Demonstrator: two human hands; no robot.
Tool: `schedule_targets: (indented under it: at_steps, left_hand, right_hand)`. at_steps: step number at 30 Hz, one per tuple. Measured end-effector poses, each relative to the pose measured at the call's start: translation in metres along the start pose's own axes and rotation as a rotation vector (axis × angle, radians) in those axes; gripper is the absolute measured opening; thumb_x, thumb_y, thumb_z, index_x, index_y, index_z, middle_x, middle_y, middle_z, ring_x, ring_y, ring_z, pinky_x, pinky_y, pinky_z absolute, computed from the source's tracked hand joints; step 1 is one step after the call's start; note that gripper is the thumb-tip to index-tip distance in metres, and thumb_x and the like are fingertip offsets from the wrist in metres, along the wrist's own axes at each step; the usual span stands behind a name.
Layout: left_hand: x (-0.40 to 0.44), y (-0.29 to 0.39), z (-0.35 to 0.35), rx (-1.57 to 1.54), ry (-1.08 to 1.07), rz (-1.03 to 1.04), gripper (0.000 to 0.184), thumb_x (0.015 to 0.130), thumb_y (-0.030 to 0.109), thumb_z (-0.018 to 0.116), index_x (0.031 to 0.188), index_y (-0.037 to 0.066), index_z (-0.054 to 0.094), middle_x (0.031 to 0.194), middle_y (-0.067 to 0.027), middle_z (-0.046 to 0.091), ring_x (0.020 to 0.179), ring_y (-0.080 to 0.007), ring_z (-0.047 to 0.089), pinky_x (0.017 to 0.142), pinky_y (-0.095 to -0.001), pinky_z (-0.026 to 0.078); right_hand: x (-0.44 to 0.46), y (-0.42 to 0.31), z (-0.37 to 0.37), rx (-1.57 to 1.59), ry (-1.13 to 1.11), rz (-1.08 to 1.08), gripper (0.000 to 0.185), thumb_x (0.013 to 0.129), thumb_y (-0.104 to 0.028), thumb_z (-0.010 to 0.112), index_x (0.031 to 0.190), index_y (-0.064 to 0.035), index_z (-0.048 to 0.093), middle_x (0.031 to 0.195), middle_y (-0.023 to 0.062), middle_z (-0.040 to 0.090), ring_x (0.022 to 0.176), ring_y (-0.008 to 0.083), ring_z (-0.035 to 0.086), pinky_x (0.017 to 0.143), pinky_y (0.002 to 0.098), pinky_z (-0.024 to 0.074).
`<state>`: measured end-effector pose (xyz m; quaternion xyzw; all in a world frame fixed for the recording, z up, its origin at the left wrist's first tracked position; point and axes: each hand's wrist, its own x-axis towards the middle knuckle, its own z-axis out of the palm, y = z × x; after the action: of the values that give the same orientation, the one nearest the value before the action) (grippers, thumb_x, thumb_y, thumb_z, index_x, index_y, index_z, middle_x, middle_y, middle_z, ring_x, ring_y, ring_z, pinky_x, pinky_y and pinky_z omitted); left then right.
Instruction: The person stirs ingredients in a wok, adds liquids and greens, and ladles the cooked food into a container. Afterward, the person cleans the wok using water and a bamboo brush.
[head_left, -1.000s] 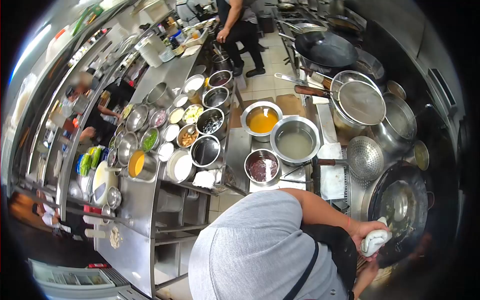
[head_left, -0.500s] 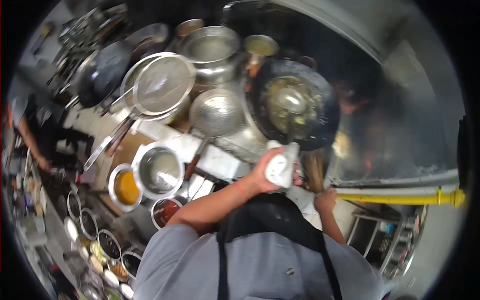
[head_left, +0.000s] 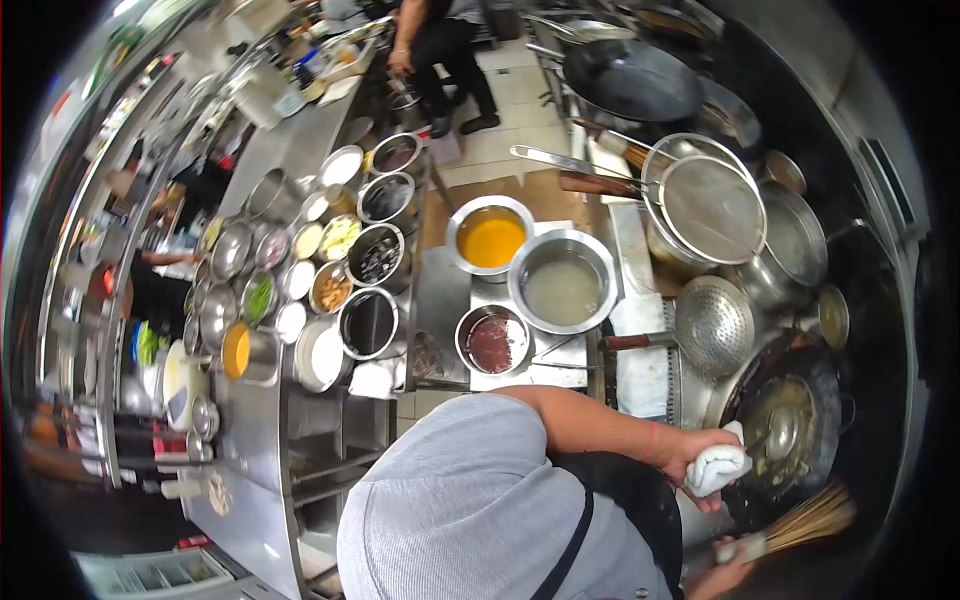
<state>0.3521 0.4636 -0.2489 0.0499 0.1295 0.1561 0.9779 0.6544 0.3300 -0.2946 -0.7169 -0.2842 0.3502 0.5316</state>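
Note:
My left hand (head_left: 690, 455), with a red band at the wrist, grips a folded white cloth (head_left: 718, 470) beside the near rim of the black wok (head_left: 828, 385). A ladle (head_left: 785, 432) lies in the wok, its bowl in murky liquid with bits of food. Whether the cloth wraps its handle I cannot tell. Lower down, my right hand (head_left: 728, 572) is closed around the bound end of a bamboo wok brush (head_left: 805, 520), whose bristles fan out by the wok's lower edge.
Left of the wok are a perforated strainer ladle (head_left: 715, 325), a mesh sieve (head_left: 712, 210), and pots of orange liquid (head_left: 490, 238), cloudy liquid (head_left: 562, 282) and red sauce (head_left: 495, 342). Ingredient containers (head_left: 368, 322) line the counter. A person (head_left: 445, 60) stands in the aisle.
The view has swung left, bringing the ingredient counter into sight and shifting the wok to the lower right. My left hand keeps the cloth, and the brush in my right hand now points toward the wok.

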Motion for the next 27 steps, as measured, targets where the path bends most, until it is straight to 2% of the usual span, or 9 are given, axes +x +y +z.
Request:
schedule_targets:
  at_steps: [3, 5, 7, 12, 15, 20, 23, 25, 27]
  left_hand:
    - [0.009, 0.002, 0.002, 0.016, 0.052, -0.008, 0.033, 0.08, 0.043, 0.057, 0.082, 0.012, 0.066, 0.07, -0.0067, 0.064, 0.063, -0.026, 0.064, 0.06, -0.0463, 0.054]
    - [0.028, 0.005, -0.011, 0.011, 0.09, 0.02, 0.029, 0.08, 0.043, 0.058, 0.078, 0.015, 0.067, 0.069, -0.0031, 0.065, 0.059, -0.022, 0.063, 0.056, -0.0407, 0.053]
    - [0.027, 0.003, -0.016, -0.02, -0.018, -0.056, 0.026, 0.08, 0.043, 0.058, 0.073, 0.02, 0.066, 0.066, 0.0019, 0.064, 0.054, -0.0167, 0.061, 0.051, -0.0343, 0.051]
    - [0.004, -0.01, 0.004, 0.009, 0.069, 0.062, 0.027, 0.08, 0.044, 0.056, 0.066, 0.022, 0.063, 0.059, 0.0058, 0.061, 0.047, -0.0125, 0.056, 0.043, -0.028, 0.04]
    - [0.004, -0.014, 0.001, -0.045, 0.06, 0.045, 0.028, 0.08, 0.044, 0.056, 0.065, 0.022, 0.063, 0.059, 0.0057, 0.061, 0.045, -0.0124, 0.055, 0.043, -0.0274, 0.039]
    - [0.032, -0.02, -0.033, -0.047, -0.09, -0.001, 0.032, 0.08, 0.048, 0.056, 0.068, 0.019, 0.063, 0.062, 0.0009, 0.062, 0.058, -0.0167, 0.064, 0.054, -0.0396, 0.055]
    - [-0.006, -0.025, 0.014, -0.103, -0.024, 0.077, 0.037, 0.079, 0.053, 0.056, 0.073, 0.017, 0.064, 0.067, -0.0043, 0.063, 0.061, -0.0222, 0.065, 0.053, -0.0381, 0.054]
    - [-0.012, -0.02, 0.024, -0.086, -0.004, 0.088, 0.04, 0.079, 0.056, 0.056, 0.074, 0.017, 0.064, 0.067, -0.0058, 0.063, 0.061, -0.0236, 0.064, 0.052, -0.037, 0.054]
    - [0.0, -0.016, 0.017, -0.068, 0.018, 0.097, 0.042, 0.079, 0.058, 0.055, 0.076, 0.017, 0.064, 0.068, -0.0073, 0.062, 0.061, -0.025, 0.063, 0.052, -0.0359, 0.053]
  right_hand:
    - [0.08, -0.052, 0.018, -0.713, 0.167, -0.69, 0.04, 0.092, -0.023, 0.057, 0.121, 0.004, 0.054, 0.098, 0.0143, 0.062, 0.073, 0.0182, 0.059, 0.063, 0.0321, 0.0498]
    - [0.13, -0.064, 0.02, -0.725, -0.259, -0.281, 0.041, 0.088, -0.024, 0.063, 0.116, 0.0048, 0.057, 0.101, 0.0195, 0.062, 0.091, 0.0256, 0.058, 0.085, 0.0331, 0.0448]
    - [0.169, -0.068, 0.032, -0.975, -0.671, -0.084, 0.042, 0.083, -0.02, 0.067, 0.115, 0.0066, 0.057, 0.098, 0.0192, 0.064, 0.09, 0.0262, 0.059, 0.082, 0.033, 0.0452]
    - [0.154, -0.104, 0.05, -1.134, -0.253, -0.651, 0.042, 0.078, -0.012, 0.067, 0.116, 0.0022, 0.059, 0.102, 0.0271, 0.064, 0.097, 0.0425, 0.061, 0.084, 0.0414, 0.046]
    - [0.152, -0.093, 0.059, -1.345, -0.635, -0.38, 0.042, 0.077, -0.011, 0.066, 0.117, 0.0007, 0.06, 0.103, 0.0276, 0.064, 0.097, 0.0428, 0.06, 0.083, 0.0415, 0.0461]
    - [0.141, -0.113, 0.057, -1.425, -0.178, -0.557, 0.052, 0.067, -0.013, 0.076, 0.114, 0.0014, 0.06, 0.101, 0.0249, 0.064, 0.099, 0.0392, 0.061, 0.082, 0.0447, 0.0485]
    - [0.124, -0.097, 0.069, -1.576, -0.386, -0.458, 0.047, 0.074, -0.016, 0.069, 0.118, 0.0, 0.058, 0.101, 0.0247, 0.064, 0.095, 0.0422, 0.06, 0.08, 0.0468, 0.047]
    - [0.129, -0.058, 0.063, -1.325, -0.381, -0.644, 0.046, 0.074, -0.017, 0.067, 0.116, -0.0002, 0.06, 0.094, 0.0276, 0.064, 0.089, 0.0458, 0.06, 0.077, 0.0475, 0.047]
    - [0.085, -0.086, 0.087, -1.174, -0.385, -0.39, 0.048, 0.069, -0.009, 0.07, 0.114, 0.0066, 0.061, 0.103, 0.0286, 0.063, 0.1, 0.0418, 0.061, 0.085, 0.0423, 0.0476]
